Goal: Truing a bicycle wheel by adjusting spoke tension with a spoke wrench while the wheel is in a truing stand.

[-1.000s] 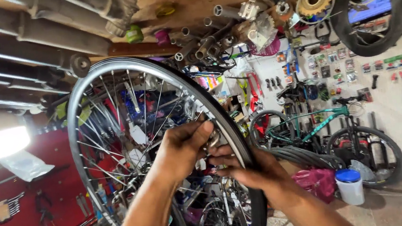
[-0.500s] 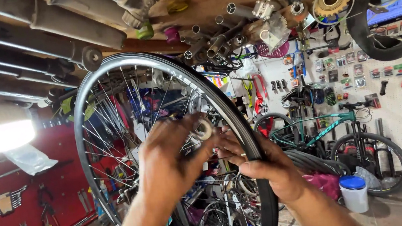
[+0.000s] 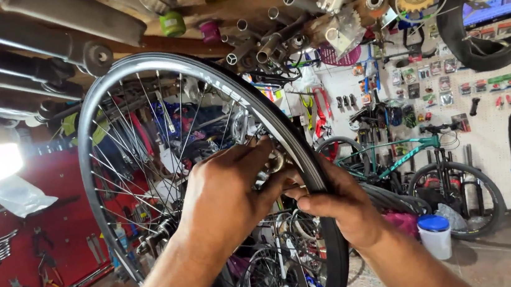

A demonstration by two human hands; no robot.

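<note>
Left hand (image 3: 226, 196) and right hand (image 3: 336, 207) both clenched on raised silver spoked bicycle wheel (image 3: 136, 71) with black tyre; risk of pinched fingers, or wheel slipping.

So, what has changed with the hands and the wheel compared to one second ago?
Little changed. The left hand shifted slightly along the rim of the spoked wheel, its fingers now over a small metal part by the rim. The right hand keeps pinching the black tyre at the rim. The wheel stays upright in front of the teal bicycle.
</note>
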